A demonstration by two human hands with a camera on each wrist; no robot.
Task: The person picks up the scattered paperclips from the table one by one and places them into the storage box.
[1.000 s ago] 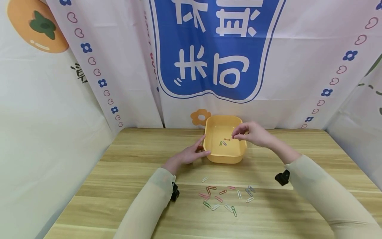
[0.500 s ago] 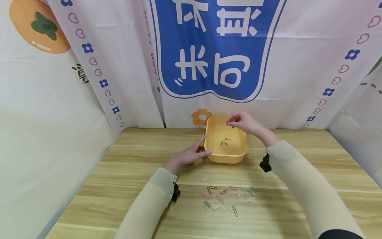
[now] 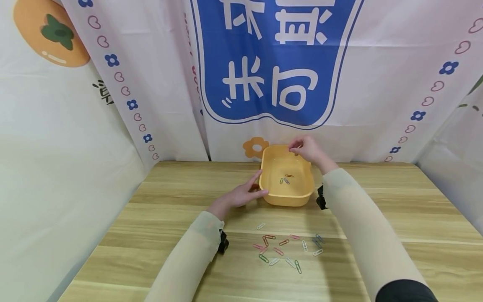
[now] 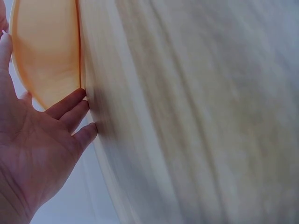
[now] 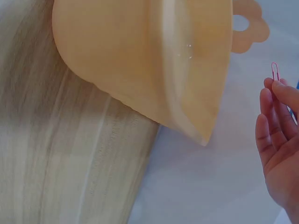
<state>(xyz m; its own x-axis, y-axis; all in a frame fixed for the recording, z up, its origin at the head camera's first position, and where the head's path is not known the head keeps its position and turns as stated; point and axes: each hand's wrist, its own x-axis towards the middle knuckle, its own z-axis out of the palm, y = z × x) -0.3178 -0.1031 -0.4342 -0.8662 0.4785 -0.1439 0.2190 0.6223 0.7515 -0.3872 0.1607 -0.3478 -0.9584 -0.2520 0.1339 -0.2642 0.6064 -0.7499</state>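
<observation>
A yellow plastic bin stands at the back of the wooden table. Inside it lie a red paper clip, a green paper clip and a purplish one. My left hand touches the bin's left side with fingers spread; the left wrist view shows its fingertips low by the wall. Above the bin's back right corner, my right hand pinches a pink paper clip between thumb and forefinger, clear of the bin.
Several loose paper clips, among them a white one, a green one and a pink one, are scattered on the table in front of the bin. A printed cloth hangs right behind the bin.
My right hand has gone from over the bin's right side to its back right corner, rising away from the bin floor. The left hand and the clips have stayed in place.
</observation>
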